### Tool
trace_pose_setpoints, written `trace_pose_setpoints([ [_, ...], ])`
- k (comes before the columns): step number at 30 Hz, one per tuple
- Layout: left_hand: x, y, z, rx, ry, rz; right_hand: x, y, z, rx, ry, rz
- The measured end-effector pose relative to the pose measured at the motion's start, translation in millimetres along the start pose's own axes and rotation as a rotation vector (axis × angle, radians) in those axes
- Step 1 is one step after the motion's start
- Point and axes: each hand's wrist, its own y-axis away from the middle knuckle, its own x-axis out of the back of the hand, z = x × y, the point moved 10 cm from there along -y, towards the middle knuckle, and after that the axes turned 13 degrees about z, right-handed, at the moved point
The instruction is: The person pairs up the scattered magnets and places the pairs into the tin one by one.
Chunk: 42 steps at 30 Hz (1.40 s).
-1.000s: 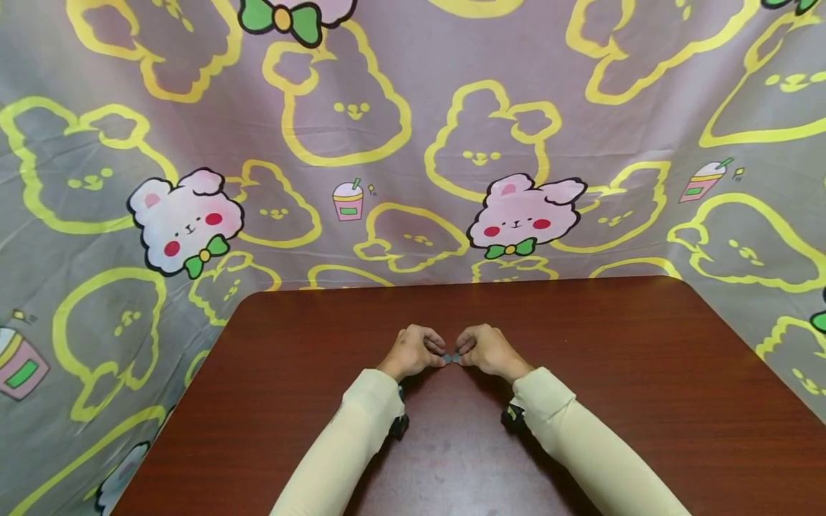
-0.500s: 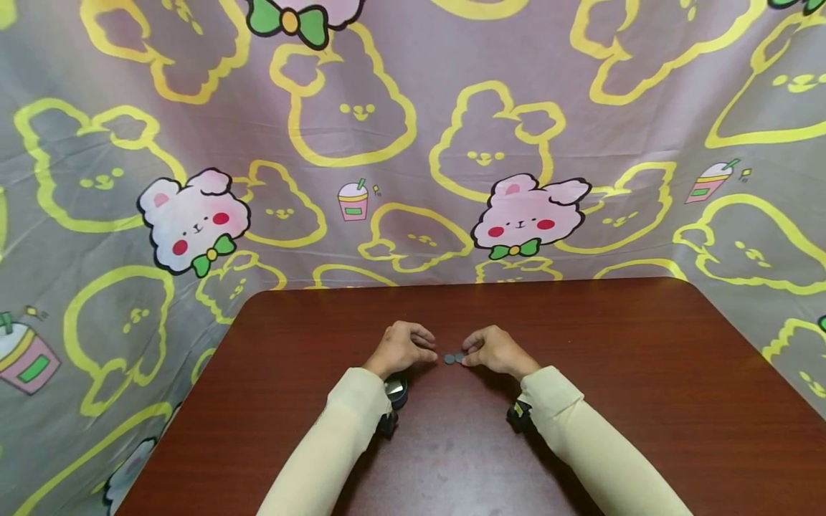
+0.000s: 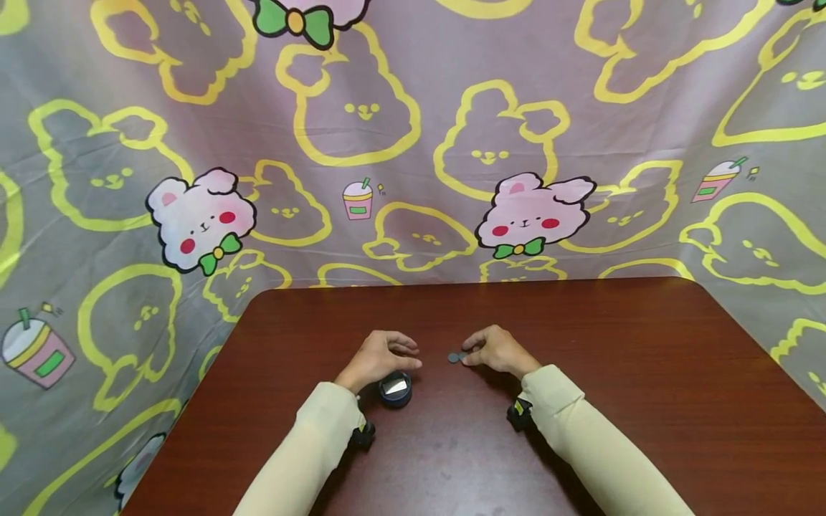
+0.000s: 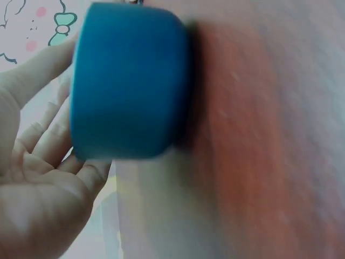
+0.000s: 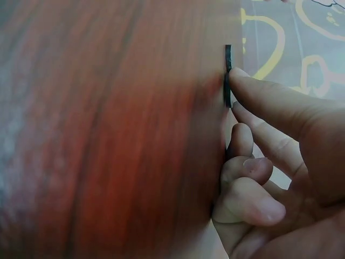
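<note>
Two small grey discs (image 3: 453, 357) lie side by side on the brown table. My right hand (image 3: 498, 351) pinches the right-hand disc (image 5: 227, 90) between thumb and index finger, its other fingers curled in. Seen edge-on in the right wrist view, the discs look thin and dark. My left hand (image 3: 381, 357) is apart from them to the left, fingers loosely bent and holding nothing. Close by its wrist stands a round dark-blue container (image 3: 395, 390) with a pale patch on top. In the left wrist view the container (image 4: 129, 81) hides part of the left fingers.
The brown wooden table (image 3: 613, 401) has rounded far corners. A cloth (image 3: 413, 129) printed with cartoon bears and cups hangs behind it and at both sides. Each wrist carries a small black camera mount.
My left hand has let go of the left disc and drawn back leftward, uncovering the blue container. My right hand has shifted slightly right and stays at its disc.
</note>
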Motion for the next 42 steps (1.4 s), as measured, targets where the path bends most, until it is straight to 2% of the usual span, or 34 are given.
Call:
trace_pose_setpoints([
  [4, 4.4, 5.2, -6.6, 0.009, 0.042, 0.001, -0.1, 0.3, -0.1, -0.003, 0.003, -0.006],
  [6, 7.2, 11.1, 0.2, 0.011, 0.07, -0.016, -0.1, 0.8, -0.9, 0.004, 0.006, -0.006],
  [9, 8.0, 16.2, 0.5, -0.002, 0.091, -0.059, 0.1, 0.7, -1.7, 0.01, 0.012, -0.001],
  [12, 6.8, 21.9, -2.3, -0.019, 0.071, -0.118, -0.1, 0.7, -1.6, 0.0, 0.012, 0.001],
  [17, 4.9, 32.2, -7.2, -0.052, 0.021, -0.179, -0.3, 0.8, -2.6, -0.003, 0.022, 0.006],
  [27, 4.2, 41.5, -15.2, -0.064, -0.009, -0.195, -0.6, 0.3, -5.3, -0.003, 0.027, 0.018],
  [34, 4.0, 42.7, -17.4, -0.063, -0.034, -0.19, -1.3, 4.4, -2.9, -0.072, -0.062, 0.01],
  [38, 4.5, 43.3, -18.2, -0.059, -0.036, -0.185, -3.4, 5.7, -1.3, -0.085, -0.108, -0.016],
  [42, 5.9, 43.1, -17.4, -0.057, -0.032, -0.178, -6.0, 5.2, -0.5, -0.139, -0.254, -0.049],
])
